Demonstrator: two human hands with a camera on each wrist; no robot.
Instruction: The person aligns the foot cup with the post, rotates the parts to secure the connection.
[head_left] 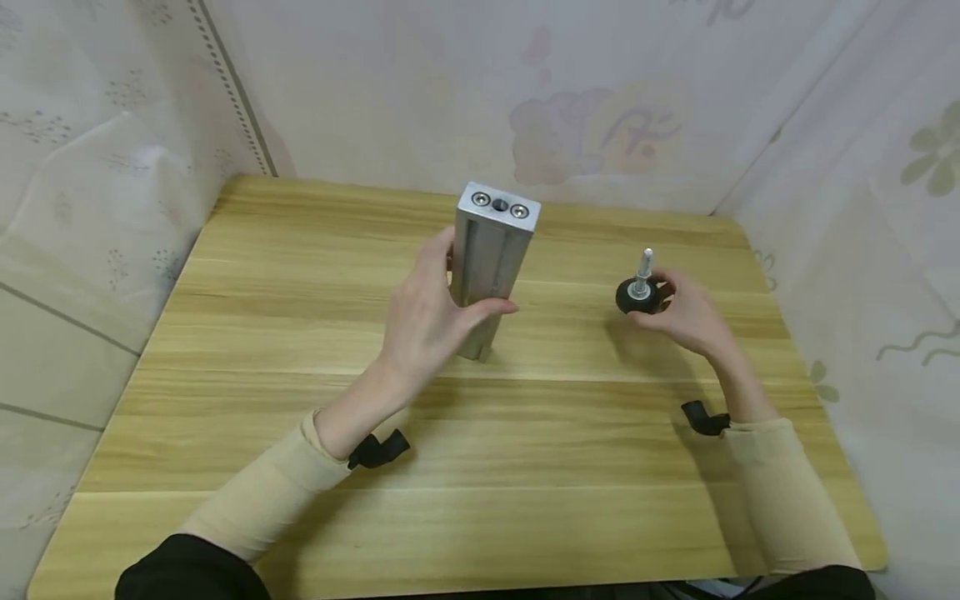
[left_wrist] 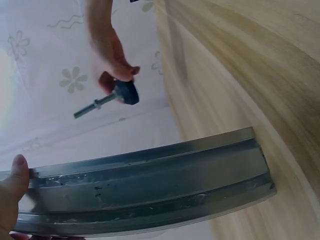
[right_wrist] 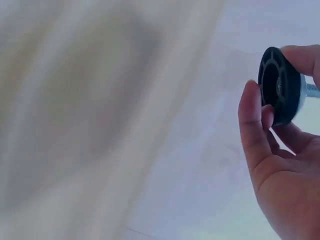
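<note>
A silver aluminium profile (head_left: 491, 258) stands on end on the wooden table, leaning slightly. Its top face shows two screws and a hole between them. My left hand (head_left: 427, 312) grips it around the upper part, thumb across the near side. To the right, my right hand (head_left: 693, 312) pinches a leveling foot (head_left: 637, 293) by its round black base, stud pointing up, above the table. In the right wrist view the hollow underside of the foot's base (right_wrist: 280, 87) shows between thumb and fingers. The left wrist view shows the grooved side of the profile (left_wrist: 150, 185).
The wooden table (head_left: 525, 467) has patterned cloth or sheeting (head_left: 450, 92) behind it and at both sides. Black wrist mounts (head_left: 378, 450) stick out from the sleeves. Dark cables show below the table's front edge.
</note>
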